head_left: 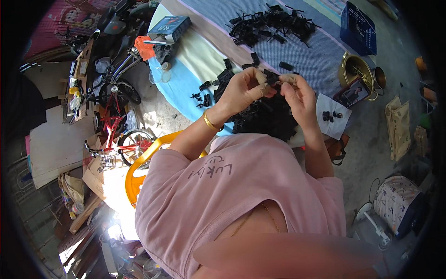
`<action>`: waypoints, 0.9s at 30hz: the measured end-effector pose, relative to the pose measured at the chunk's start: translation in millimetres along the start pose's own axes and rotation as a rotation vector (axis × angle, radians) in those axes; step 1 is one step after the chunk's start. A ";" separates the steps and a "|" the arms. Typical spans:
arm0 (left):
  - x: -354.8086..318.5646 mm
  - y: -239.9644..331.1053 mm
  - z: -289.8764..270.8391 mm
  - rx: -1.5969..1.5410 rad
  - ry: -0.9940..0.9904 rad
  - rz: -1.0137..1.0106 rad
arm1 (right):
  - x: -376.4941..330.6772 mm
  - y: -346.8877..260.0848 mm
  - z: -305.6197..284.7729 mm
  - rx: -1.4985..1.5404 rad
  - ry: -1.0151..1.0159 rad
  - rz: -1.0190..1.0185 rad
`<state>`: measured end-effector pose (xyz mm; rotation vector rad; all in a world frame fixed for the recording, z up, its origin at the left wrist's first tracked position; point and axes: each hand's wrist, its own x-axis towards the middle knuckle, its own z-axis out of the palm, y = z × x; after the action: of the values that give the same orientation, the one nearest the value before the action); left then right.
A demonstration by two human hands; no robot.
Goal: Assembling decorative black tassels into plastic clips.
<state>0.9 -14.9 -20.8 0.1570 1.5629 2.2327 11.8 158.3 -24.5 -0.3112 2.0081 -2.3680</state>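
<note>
Forearms (197, 130) in the head view rise from pink sleeves and angle inward, elbows bent and out to the sides, so that both hands meet in front of the chest above the cloth-covered table (193, 69). The left hand (251, 87), a gold bangle (210, 122) at its wrist, is turned palm inward with fingers curled, thumb and forefinger clamped on a small black part (270, 76). The right hand (299, 97) stands more upright from its wrist, thumb and forefinger bent toward the right end of that part; whether they pinch it or only touch it I cannot tell. The part is held up between the hands, over a dark heap (265, 118) near the body. Beyond lies a pile of black pieces (274, 25); right of the hands, a white sheet (332, 130) bears several small dark bits (331, 116).
</note>
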 end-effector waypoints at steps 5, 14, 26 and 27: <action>-4.6 1.2 5.8 0.123 0.045 0.092 | -3.0 3.3 0.6 -0.124 -0.093 0.039; -6.7 -4.3 11.8 0.309 0.138 0.250 | -1.2 -1.1 5.8 -0.290 -0.083 0.025; 3.0 -15.3 -16.7 0.902 0.238 0.210 | 92.2 79.7 -38.2 -0.358 -0.353 0.477; 2.9 -15.1 -16.5 0.891 0.254 0.119 | 108.6 103.5 -49.4 -0.633 -0.194 0.249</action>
<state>-3.0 -23.9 -41.1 0.2201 2.6473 1.5071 -114.3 173.0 -118.4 -0.2620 2.4660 -1.4554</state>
